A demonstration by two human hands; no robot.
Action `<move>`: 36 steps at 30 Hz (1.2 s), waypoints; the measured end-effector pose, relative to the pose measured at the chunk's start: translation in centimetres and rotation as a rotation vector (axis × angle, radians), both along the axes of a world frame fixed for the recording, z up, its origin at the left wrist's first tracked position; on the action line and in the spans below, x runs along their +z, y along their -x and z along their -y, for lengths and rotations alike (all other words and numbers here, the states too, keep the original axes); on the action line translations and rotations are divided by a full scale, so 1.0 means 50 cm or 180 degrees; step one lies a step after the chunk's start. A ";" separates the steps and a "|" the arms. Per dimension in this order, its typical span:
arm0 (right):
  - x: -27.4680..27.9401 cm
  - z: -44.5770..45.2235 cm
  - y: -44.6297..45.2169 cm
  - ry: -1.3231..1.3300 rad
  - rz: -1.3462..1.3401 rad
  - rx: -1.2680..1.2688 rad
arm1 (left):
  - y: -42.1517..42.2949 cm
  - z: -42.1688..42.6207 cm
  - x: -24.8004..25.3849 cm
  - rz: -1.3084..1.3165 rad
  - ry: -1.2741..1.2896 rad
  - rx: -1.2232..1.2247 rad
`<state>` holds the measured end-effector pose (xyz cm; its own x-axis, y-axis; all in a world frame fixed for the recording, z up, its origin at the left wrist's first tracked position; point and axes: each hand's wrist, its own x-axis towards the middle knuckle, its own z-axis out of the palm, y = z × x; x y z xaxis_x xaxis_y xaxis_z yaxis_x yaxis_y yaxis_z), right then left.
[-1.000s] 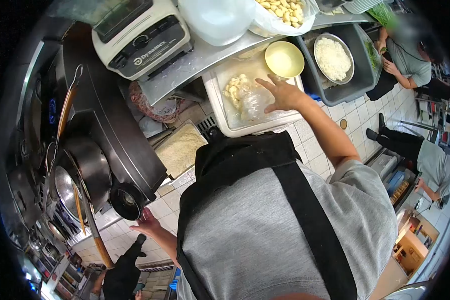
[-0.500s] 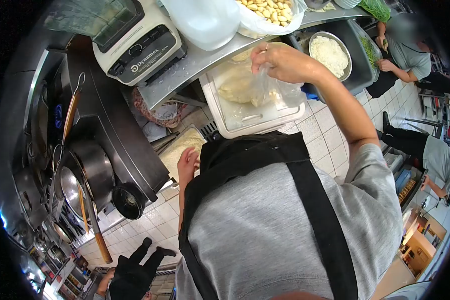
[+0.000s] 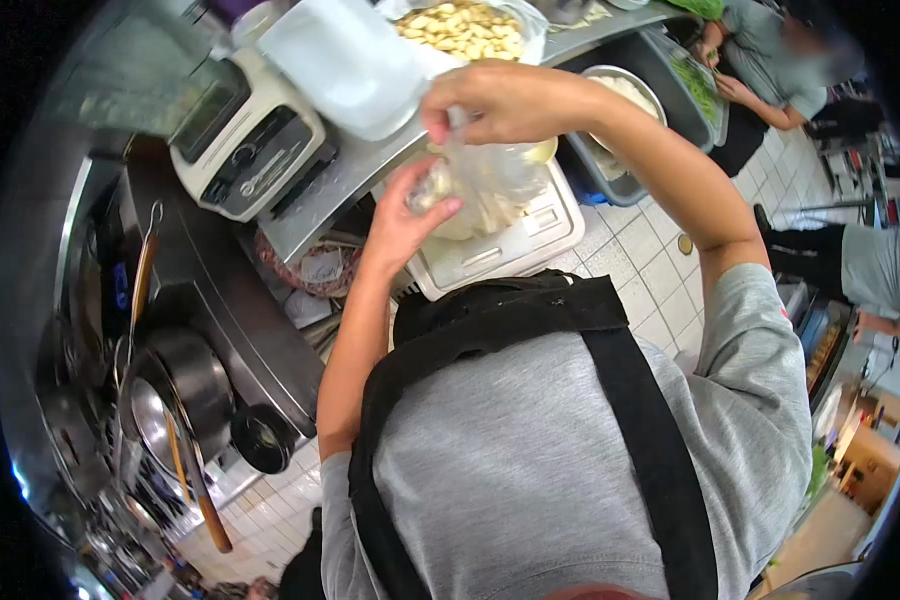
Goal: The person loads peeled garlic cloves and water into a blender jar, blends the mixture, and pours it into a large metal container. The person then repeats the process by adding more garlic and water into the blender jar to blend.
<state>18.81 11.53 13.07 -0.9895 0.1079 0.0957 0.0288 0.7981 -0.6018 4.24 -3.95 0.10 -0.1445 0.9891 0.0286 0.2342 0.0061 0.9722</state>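
Note:
Between my hands hangs a clear plastic bag with pale pieces inside. My right hand pinches the bag's gathered top from above. Lower down, my left hand curls around the bag's left side, its thumb pointing right. Below the bag is a white lidded tub, partly hidden by the bag and my left hand. I cannot make out exactly what the pale pieces are.
On the metal counter stand a blender base, a whitish plastic container and a bowl of peeled garlic cloves. A grey bin holds a metal bowl. Pots sit left; a co-worker handles greens at right.
My left hand has risen from beside my apron to the bag and closed on it. The right hand has moved left with the bag, and the view has shifted.

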 end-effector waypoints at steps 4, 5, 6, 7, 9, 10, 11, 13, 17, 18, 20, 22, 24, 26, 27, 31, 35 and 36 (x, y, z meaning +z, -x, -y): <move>-0.019 0.039 0.016 0.0632 -0.0216 -0.0050 | -0.052 -0.017 0.061 -0.0368 -0.0381 0.0381; -0.026 0.034 0.003 0.1017 -0.0481 0.0071 | -0.056 -0.019 0.053 0.0531 -0.0094 0.0513; -0.034 0.026 -0.007 0.1396 -0.0752 0.0212 | -0.049 -0.016 0.048 0.0702 0.0000 0.0718; -0.055 -0.003 -0.034 0.1601 -0.0870 0.0087 | -0.032 -0.005 0.045 0.0873 0.0097 0.0935; -0.162 -0.085 -0.098 0.1185 -0.0452 -0.1000 | -0.013 0.031 0.034 0.1193 0.0058 0.1331; -0.208 -0.106 -0.132 0.0582 0.0349 -0.1382 | -0.010 0.052 0.028 0.1348 -0.0109 0.1514; -0.286 -0.121 -0.167 0.0618 0.1173 -0.1531 | -0.006 0.070 0.016 0.1402 -0.0161 0.1645; -0.533 -0.128 -0.224 0.0186 0.1877 -0.1728 | 0.002 0.102 -0.004 0.1501 -0.0261 0.1906; -0.656 -0.070 -0.250 -0.0250 0.0951 -0.2460 | 0.000 0.136 0.011 0.0093 0.0277 0.2231; -0.663 -0.071 -0.244 -0.0371 0.0928 -0.2453 | -0.004 0.144 0.019 -0.0037 0.0435 0.2234; -0.672 -0.075 -0.234 -0.0615 0.0892 -0.2428 | -0.017 0.154 0.044 -0.0284 0.0762 0.2242; -0.673 -0.075 -0.221 -0.0670 0.0964 -0.2439 | -0.013 0.168 0.014 0.0673 0.0501 0.2428; -0.680 -0.077 -0.205 -0.0837 0.0925 -0.2451 | -0.011 0.170 0.011 0.1598 0.0304 0.2481; -0.682 -0.084 -0.202 -0.0645 0.1056 -0.2202 | -0.015 0.154 0.014 0.2522 0.0168 0.2319; -0.683 -0.083 -0.201 -0.0675 0.1141 -0.2087 | -0.016 0.148 0.011 0.2668 0.0135 0.2305; -0.700 -0.095 -0.210 -0.0566 0.1042 -0.2063 | -0.028 0.127 0.013 0.3074 0.0090 0.2190; -0.708 -0.104 -0.201 -0.0273 0.1085 -0.2005 | -0.030 0.118 0.017 0.2780 0.0143 0.2460; -0.713 -0.102 -0.209 -0.0308 0.0950 -0.2116 | -0.035 0.109 0.015 0.2660 0.0158 0.2492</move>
<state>29.26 16.63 -22.59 -0.7035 0.6991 -0.1280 0.6770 0.6042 -0.4203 6.00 -9.39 0.85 -0.6764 0.6168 -0.4026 -0.5697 -0.0917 0.8167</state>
